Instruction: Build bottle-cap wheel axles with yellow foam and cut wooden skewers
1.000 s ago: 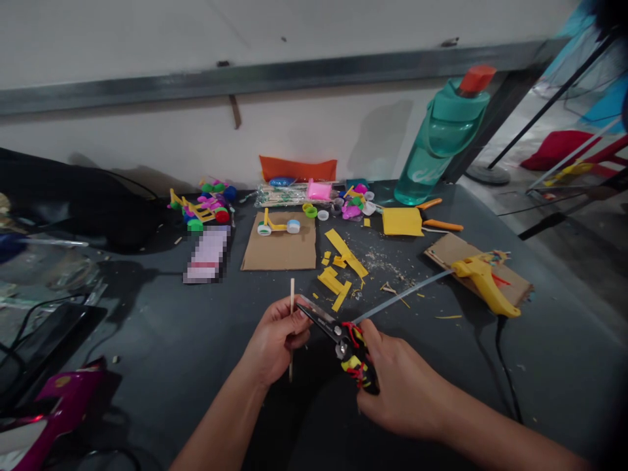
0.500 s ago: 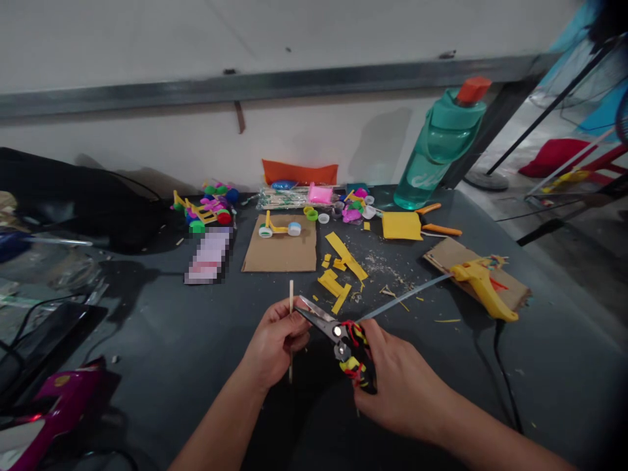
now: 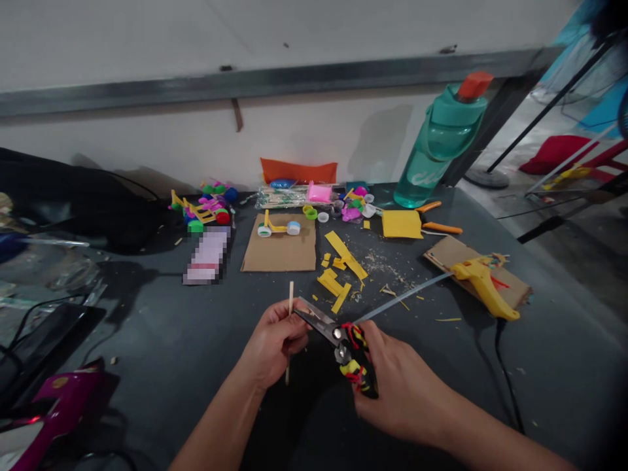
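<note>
Pinched in my left hand [image 3: 275, 343] is a thin wooden stick [image 3: 291, 297], held nearly upright, its ends showing above and below the fingers. My right hand [image 3: 397, 376] grips scissors [image 3: 326, 326] by handles wrapped in red, yellow and black. The blades are parted and point left, their tips right by the stick and my left fingertips; whether they touch the stick I cannot tell. Beyond my hands, a small yellow scooter-like model [image 3: 279, 227] with bottle-cap wheels stands on a cardboard piece [image 3: 279, 255]. Yellow cut scraps [image 3: 346, 255] lie right of it.
At right, a yellow glue gun [image 3: 481, 281] with a long glue stick rests on cardboard, its cord trailing forward. A teal bottle [image 3: 436, 150] stands at the back. Orange-handled scissors [image 3: 441, 227] lie near it. A magenta device [image 3: 59, 405] and cables fill the left edge.
The lower end of the stick has tilted slightly left. My hands and the scissors have stayed almost in place, with the blades still parted beside the stick.
</note>
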Demonstrator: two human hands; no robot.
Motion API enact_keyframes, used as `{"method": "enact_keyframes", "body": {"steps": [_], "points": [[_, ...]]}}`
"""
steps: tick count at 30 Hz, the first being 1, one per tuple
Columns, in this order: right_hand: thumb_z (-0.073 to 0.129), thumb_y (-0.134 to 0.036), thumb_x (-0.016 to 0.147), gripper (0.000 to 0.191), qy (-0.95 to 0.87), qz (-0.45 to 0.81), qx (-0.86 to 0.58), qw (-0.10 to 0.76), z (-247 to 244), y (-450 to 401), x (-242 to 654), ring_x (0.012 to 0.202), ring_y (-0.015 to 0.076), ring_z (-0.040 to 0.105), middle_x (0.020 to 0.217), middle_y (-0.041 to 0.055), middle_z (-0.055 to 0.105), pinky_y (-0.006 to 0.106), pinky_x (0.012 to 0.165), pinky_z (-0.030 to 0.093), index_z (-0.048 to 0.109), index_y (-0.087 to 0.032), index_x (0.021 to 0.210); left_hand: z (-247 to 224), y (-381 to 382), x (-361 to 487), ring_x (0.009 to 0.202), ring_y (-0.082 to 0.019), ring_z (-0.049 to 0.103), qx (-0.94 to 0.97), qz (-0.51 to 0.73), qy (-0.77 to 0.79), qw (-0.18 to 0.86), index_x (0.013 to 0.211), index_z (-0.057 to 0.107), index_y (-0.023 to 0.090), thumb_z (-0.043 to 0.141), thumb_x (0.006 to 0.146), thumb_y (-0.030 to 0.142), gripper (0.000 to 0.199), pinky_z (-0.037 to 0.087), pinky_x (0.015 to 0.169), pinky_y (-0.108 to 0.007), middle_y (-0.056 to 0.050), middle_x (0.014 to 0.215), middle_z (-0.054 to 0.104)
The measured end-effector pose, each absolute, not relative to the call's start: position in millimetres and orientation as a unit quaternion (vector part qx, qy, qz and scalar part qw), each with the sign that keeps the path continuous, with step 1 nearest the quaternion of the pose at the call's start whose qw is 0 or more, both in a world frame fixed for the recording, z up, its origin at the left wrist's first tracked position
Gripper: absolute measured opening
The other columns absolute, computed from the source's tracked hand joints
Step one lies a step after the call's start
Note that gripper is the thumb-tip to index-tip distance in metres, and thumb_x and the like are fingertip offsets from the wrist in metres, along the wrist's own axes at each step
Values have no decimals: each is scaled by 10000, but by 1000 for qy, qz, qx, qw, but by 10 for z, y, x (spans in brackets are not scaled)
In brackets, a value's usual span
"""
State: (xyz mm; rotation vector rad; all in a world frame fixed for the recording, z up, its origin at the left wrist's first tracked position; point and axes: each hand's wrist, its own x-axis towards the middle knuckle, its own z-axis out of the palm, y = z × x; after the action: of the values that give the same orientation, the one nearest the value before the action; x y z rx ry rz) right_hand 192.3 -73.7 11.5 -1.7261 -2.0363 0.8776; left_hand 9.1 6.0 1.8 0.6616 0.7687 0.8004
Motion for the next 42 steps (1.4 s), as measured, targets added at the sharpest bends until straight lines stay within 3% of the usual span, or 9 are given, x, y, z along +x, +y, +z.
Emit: {"method": "enact_keyframes", "body": {"steps": [17, 25, 34, 42], "points": [[468, -211, 568, 339, -721, 306, -612, 109, 129, -734, 1951, 648, 203, 551, 778, 59, 547, 306, 547, 350, 380, -184, 894, 8, 58, 101, 407, -15, 133, 303, 351, 375, 803, 619, 556, 128, 702, 662, 284, 218, 100, 362, -139, 81, 457, 281], [462, -198, 554, 320, -715, 315, -612, 126, 134, -737, 1955, 583, 164, 527, 720, 26, 544, 273, 504, 304, 373, -195, 861, 43, 58, 133, 410, -12, 142, 295, 359, 384, 798, 637, 561, 122, 714, 628, 264, 208, 102, 358, -135, 73, 480, 335], [507, -239, 591, 381, -712, 265, -628, 171, 60, -736, 1927, 697, 213, 558, 793, 49, 559, 314, 587, 372, 394, -192, 951, 60, 42, 162, 416, -29, 184, 300, 389, 382, 783, 604, 528, 144, 712, 644, 283, 234, 128, 369, -154, 71, 469, 328], [517, -236, 595, 338, -719, 273, -615, 175, 134, -715, 1936, 729, 209, 542, 823, 55, 547, 325, 617, 399, 403, -192, 910, 44, 27, 155, 403, -28, 180, 333, 391, 381, 769, 547, 479, 143, 702, 657, 262, 276, 113, 386, -185, 71, 464, 317]]}}
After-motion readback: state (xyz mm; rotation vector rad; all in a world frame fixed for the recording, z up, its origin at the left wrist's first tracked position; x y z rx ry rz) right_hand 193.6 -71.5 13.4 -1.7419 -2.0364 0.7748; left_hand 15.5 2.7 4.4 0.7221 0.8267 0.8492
